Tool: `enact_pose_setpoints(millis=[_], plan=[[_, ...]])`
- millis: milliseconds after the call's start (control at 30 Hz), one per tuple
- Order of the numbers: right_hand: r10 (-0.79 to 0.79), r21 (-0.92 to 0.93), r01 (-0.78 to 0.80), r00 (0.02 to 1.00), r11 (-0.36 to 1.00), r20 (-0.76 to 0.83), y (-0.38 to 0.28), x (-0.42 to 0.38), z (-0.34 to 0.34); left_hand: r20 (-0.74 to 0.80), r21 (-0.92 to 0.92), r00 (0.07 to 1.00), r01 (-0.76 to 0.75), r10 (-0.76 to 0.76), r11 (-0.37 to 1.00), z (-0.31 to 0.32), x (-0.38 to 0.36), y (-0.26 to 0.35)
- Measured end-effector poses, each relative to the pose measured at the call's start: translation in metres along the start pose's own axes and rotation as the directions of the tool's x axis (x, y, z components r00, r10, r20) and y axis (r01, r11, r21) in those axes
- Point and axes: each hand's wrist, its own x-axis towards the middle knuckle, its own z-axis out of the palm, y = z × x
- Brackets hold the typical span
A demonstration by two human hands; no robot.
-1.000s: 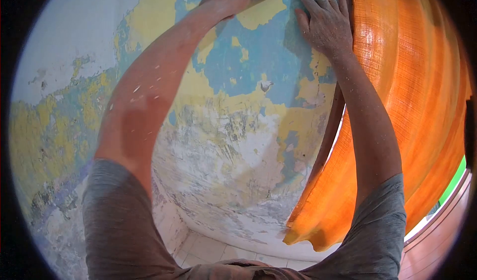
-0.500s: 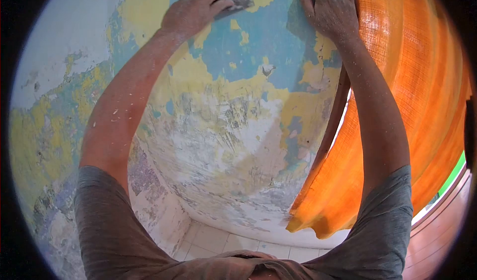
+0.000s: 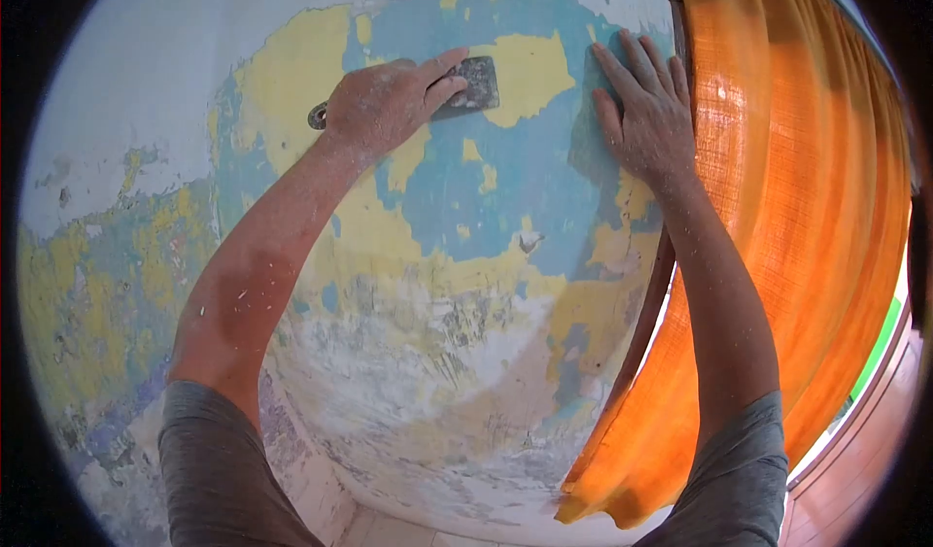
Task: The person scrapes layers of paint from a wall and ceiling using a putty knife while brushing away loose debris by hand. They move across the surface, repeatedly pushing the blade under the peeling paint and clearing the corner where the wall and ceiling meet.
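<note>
My left hand [image 3: 384, 105] is wrapped round a putty knife [image 3: 476, 83], with fingers stretched along its dusty metal blade. The blade lies against the wall [image 3: 505, 183], at the border between a yellow patch and light blue paint. Behind the hand, the end of the handle with a hole in it pokes out. My right hand [image 3: 646, 110] is open, its fingers spread flat on the blue part of the wall beside the curtain. White dust and small flakes cling to both hands and forearms.
An orange curtain [image 3: 758, 207] hangs close along my right arm, by a brown wooden edge [image 3: 637, 333]. Lower down, the wall is bare, rough and whitish; a wall corner and pale floor tiles [image 3: 389, 528] show at the bottom. White paint covers the top.
The view has tilted up, so the hands and wall appear lower and more upper wall shows. The putty knife's blade looks more level, and its handle end has come into sight.
</note>
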Motion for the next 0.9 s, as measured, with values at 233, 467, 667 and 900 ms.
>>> enact_pose_setpoints(millis=[233,467,667,900], plan=[[-0.003,0.017,0.003,1.000,1.000,0.006,0.001,0.000,0.001,-0.110,0.161,0.975,-0.176,0.195,0.971,0.005,0.013,-0.010],[-0.004,-0.016,0.005,1.000,1.000,0.017,0.001,0.000,0.002,-0.238,0.068,0.904,-0.349,0.355,0.935,0.010,0.017,0.009],[0.013,-0.006,-0.013,1.000,1.000,0.020,0.001,-0.001,0.002,-0.262,0.158,0.879,-0.368,0.398,0.916,0.004,0.023,-0.004],[-0.011,-0.009,0.011,1.000,1.000,-0.018,0.004,-0.002,0.005,-0.230,0.315,0.891,-0.311,0.390,0.897,0.001,0.037,-0.003]])
